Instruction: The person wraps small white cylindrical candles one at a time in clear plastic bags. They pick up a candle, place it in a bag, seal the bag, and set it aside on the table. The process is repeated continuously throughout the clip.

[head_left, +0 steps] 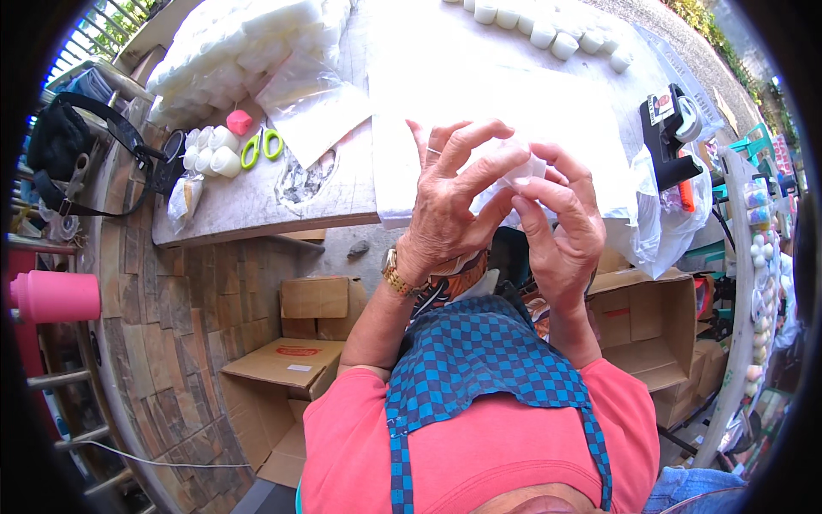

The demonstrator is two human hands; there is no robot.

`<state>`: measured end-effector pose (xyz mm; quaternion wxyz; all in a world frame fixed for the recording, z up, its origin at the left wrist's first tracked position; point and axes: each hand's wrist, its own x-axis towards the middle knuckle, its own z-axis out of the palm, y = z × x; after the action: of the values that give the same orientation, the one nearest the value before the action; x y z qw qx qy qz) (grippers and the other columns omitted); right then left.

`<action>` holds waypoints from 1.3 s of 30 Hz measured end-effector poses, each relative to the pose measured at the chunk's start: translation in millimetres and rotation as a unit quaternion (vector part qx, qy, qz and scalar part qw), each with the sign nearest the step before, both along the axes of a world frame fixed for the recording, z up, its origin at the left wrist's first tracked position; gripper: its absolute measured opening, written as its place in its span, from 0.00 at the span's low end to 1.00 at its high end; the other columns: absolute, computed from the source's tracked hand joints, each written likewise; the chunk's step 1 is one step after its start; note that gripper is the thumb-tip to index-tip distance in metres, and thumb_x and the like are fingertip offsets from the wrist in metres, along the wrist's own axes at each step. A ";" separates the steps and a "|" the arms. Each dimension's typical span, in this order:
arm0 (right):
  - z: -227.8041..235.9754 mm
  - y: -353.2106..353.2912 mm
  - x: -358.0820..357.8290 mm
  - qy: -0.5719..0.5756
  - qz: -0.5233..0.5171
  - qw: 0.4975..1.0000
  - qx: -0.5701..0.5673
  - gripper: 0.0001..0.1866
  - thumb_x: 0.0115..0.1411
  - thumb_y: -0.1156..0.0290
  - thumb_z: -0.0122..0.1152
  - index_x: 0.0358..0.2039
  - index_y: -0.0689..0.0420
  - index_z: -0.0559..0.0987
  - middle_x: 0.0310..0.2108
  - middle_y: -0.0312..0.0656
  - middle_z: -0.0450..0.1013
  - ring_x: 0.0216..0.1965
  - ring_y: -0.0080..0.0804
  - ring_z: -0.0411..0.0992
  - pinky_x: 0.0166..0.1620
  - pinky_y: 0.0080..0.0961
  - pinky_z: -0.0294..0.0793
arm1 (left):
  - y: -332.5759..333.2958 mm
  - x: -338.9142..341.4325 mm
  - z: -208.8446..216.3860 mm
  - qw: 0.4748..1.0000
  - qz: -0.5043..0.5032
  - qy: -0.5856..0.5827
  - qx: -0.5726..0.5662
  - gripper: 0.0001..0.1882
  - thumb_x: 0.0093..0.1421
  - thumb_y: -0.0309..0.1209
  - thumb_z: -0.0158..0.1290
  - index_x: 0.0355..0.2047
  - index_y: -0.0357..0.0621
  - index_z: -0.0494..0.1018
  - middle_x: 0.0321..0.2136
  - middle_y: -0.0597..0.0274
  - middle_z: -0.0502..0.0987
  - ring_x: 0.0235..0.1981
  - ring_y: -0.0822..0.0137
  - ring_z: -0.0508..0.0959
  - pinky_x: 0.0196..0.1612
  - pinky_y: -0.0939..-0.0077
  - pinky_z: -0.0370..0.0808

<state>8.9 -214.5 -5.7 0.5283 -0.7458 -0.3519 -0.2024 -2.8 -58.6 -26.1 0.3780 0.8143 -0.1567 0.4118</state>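
In front of me, over the near edge of the white-covered table, my left hand (449, 201) and my right hand (561, 231) meet at a small white piece (524, 170). Fingertips of both hands pinch it from either side. It looks partly see-through, like thin wrap around a small white cylinder, but glare and fingers hide its exact kind. Bright white sheeting (479, 86) lies beyond my hands. Several short white cylinders (541, 34), like small candles, stand in rows at the far side.
A large heap of wrapped white cylinders (248, 47) fills the far left. Nearer are green-handled scissors (260, 150), clear plastic bags (312, 103) and a pink lump (239, 122). A black tape dispenser (664, 141) and white plastic bag (664, 223) are right. Cardboard boxes (282, 364) sit below.
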 end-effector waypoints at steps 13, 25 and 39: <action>17.2 1.4 30.4 0.062 0.055 0.991 0.101 0.07 0.57 0.74 0.65 0.36 0.56 0.77 0.47 0.46 0.74 0.47 0.33 0.72 0.48 0.30 0.72 | -6.4 -1.6 10.1 0.998 0.056 -0.008 -0.003 0.16 0.50 0.25 0.63 0.39 0.58 0.84 0.46 0.65 0.78 0.49 0.60 0.73 0.64 0.52 0.53; 37.7 -2.7 112.3 0.220 0.138 0.963 -0.074 0.09 0.61 0.66 0.62 0.38 0.57 0.81 0.29 0.36 0.76 0.32 0.20 0.73 0.37 0.18 0.73 | 2.3 6.2 18.7 0.997 -0.009 -0.009 0.070 0.12 0.54 0.28 0.60 0.39 0.55 0.83 0.50 0.63 0.78 0.56 0.62 0.73 0.69 0.41 0.31; 43.0 4.1 102.4 0.184 0.074 0.979 -0.048 0.13 0.63 0.63 0.61 0.40 0.60 0.81 0.31 0.37 0.77 0.33 0.22 0.73 0.38 0.19 0.73 | 2.4 2.6 38.2 0.981 0.017 0.061 0.183 0.05 0.59 0.28 0.54 0.34 0.52 0.78 0.54 0.66 0.76 0.57 0.64 0.72 0.65 0.28 0.26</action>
<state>111.2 -210.4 37.3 0.5613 -0.7663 -0.3125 -0.0050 -0.1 -56.2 12.1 0.2246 0.8959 -0.1922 0.3316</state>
